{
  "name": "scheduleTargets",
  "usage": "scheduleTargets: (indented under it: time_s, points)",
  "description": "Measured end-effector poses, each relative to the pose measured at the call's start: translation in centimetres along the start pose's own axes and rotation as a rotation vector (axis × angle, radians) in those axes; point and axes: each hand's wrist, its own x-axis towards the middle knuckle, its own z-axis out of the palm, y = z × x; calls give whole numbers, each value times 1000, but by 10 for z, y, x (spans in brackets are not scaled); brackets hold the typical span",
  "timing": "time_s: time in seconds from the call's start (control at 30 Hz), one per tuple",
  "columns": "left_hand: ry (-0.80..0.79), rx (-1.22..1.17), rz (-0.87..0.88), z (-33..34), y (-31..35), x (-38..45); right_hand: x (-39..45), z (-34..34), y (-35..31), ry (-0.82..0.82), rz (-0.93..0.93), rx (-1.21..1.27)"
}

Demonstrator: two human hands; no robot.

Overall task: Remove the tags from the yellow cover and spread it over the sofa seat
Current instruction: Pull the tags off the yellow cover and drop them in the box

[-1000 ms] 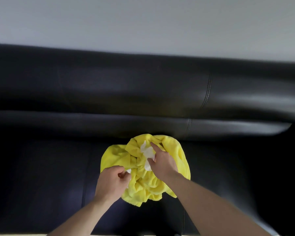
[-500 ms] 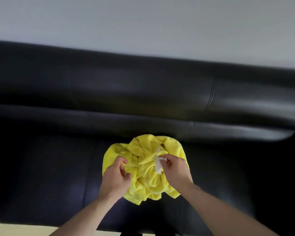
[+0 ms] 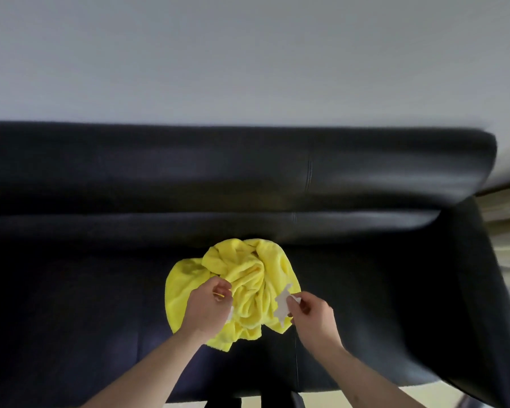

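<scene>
Right hand [image 3: 312,318] pinches the white tag [image 3: 283,304] at the yellow cover [image 3: 248,278]'s right edge, tag just left of its fingertips. Left hand [image 3: 208,307] grips bunched cover on the sofa seat [image 3: 71,304]; pull goes rightward, away from it.

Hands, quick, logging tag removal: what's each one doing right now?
Left hand: grips the yellow cover.
Right hand: pinches a white tag.

Plush, matt yellow cloth cover [image 3: 249,278]; thin white paper-like tag [image 3: 283,301]; smooth, glossy black leather-look sofa [image 3: 189,172]
</scene>
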Motion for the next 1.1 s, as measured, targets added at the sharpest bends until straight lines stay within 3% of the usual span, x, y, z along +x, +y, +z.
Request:
scheduleTargets:
  time_s: [0.3,0.63,0.87,1.1]
  points:
    - [-38,-15,186,-38,59,-90,-99,-39,-18,62,-6,55]
    - [-60,12,322,-18,111,-134,-164,-80,7,130,-25,-25]
    - [-79,85,344,38,156,-159,-171,-141,32,208,-66,49]
    - [-107,151,441,161,211,-207,-183,-251,121,233,-107,67]
